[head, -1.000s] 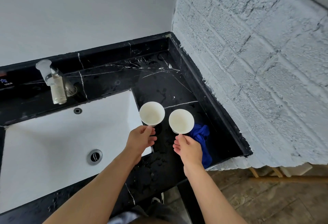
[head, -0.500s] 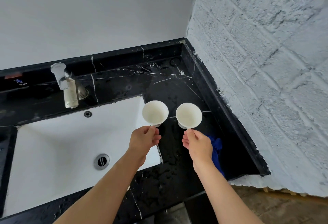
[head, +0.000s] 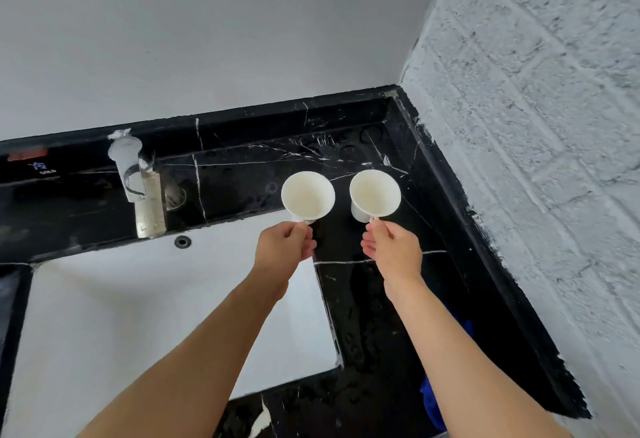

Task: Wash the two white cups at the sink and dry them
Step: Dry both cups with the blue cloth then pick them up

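Two white cups are held up side by side over the black marble counter, mouths toward me. My left hand [head: 285, 247] pinches the handle of the left cup [head: 307, 196], which hangs at the sink's back right corner. My right hand [head: 393, 250] pinches the handle of the right cup [head: 375, 194], above the counter right of the sink. Both cups look empty inside. The white sink basin [head: 104, 316] lies below and to the left, its drain outside the view.
A chrome tap [head: 142, 188] stands behind the basin at the left, with an overflow hole [head: 182, 241] under it. A blue cloth [head: 433, 399] lies on the counter [head: 346, 160], mostly hidden by my right forearm. A white brick wall [head: 536, 160] bounds the right.
Both hands have lifted the cups up and farther from me, toward the back of the counter. The view has tilted upward, so the cloth and drain have slid down or out of sight.
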